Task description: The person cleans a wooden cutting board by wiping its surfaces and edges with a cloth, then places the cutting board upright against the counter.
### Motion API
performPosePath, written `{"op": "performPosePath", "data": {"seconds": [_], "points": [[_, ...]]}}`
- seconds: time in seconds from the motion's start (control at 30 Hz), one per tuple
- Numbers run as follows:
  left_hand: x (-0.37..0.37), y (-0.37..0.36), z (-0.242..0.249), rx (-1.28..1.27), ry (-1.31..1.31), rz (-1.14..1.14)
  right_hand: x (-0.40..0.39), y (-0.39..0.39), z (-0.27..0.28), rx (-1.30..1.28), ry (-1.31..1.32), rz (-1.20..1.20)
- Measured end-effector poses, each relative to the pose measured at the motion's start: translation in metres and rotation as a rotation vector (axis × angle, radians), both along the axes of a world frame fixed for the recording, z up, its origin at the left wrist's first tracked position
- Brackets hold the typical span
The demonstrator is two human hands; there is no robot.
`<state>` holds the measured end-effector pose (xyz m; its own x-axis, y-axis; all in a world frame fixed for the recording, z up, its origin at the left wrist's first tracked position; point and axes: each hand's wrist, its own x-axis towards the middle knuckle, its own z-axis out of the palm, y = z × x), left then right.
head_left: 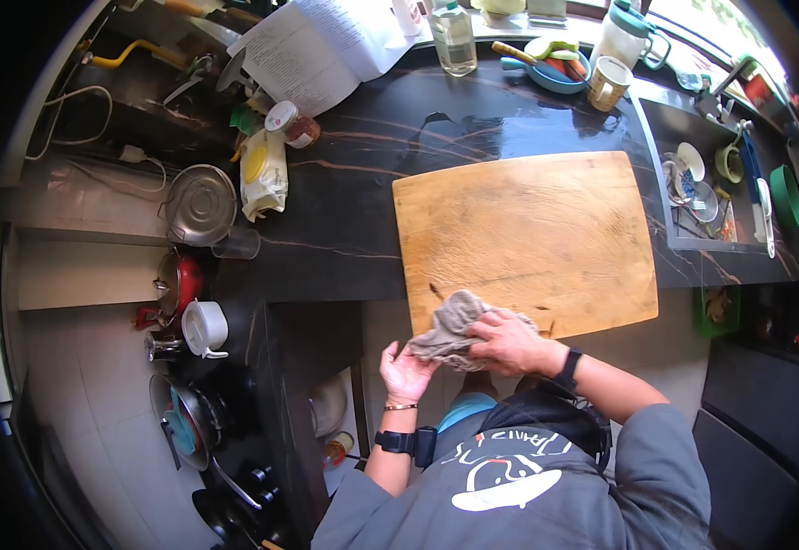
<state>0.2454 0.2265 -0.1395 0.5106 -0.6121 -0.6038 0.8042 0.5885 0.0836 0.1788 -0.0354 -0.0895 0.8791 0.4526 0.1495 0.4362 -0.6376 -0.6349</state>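
A crumpled grey-brown cloth (454, 328) is bunched at the near left edge of a large wooden cutting board (528, 229). My right hand (508, 344) grips it from the right, fingers curled over the fabric. Palm up, my left hand (406, 371) sits just left of and below the cloth, its fingertips at the cloth's lower edge and its fingers partly spread. The board's near edge reaches past the dark counter. Small dark marks show on the wood near the cloth.
Beyond the board stand a clear bottle (454, 41), a blue bowl of vegetables (557, 73) and a mug (608, 84). At right is a sink (684, 240) with dishes. A jar (291, 125), a wipes pack (263, 174) and a pan (180, 422) are left.
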Motion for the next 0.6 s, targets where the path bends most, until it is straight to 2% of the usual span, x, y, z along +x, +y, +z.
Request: {"op": "performPosePath", "data": {"seconds": [0.07,0.17,0.27,0.4,0.5,0.53,0.6], "points": [[0.000,-0.011,0.011,0.128,0.009,0.032,-0.025,-0.037,0.005,-0.089,0.053,-0.069],[0.000,-0.007,0.000,0.161,-0.036,-0.001,-0.066,-0.093,0.004,-0.082,0.035,-0.219],[0.001,-0.018,0.007,0.377,-0.028,0.015,-0.101,-0.139,0.000,-0.075,0.008,-0.370],[-0.001,-0.029,0.008,0.526,-0.087,0.011,-0.135,-0.187,-0.007,-0.139,-0.047,-0.579],[-0.004,-0.035,0.012,0.737,-0.404,-0.148,-0.154,-0.224,-0.015,-0.169,-0.083,-0.757],[-0.006,-0.031,0.002,0.736,-0.407,-0.146,-0.157,-0.237,-0.019,-0.165,-0.094,-0.815],[-0.013,-0.018,-0.027,1.308,-1.093,-0.474,-0.161,-0.262,-0.023,-0.167,-0.097,-0.961]]}}
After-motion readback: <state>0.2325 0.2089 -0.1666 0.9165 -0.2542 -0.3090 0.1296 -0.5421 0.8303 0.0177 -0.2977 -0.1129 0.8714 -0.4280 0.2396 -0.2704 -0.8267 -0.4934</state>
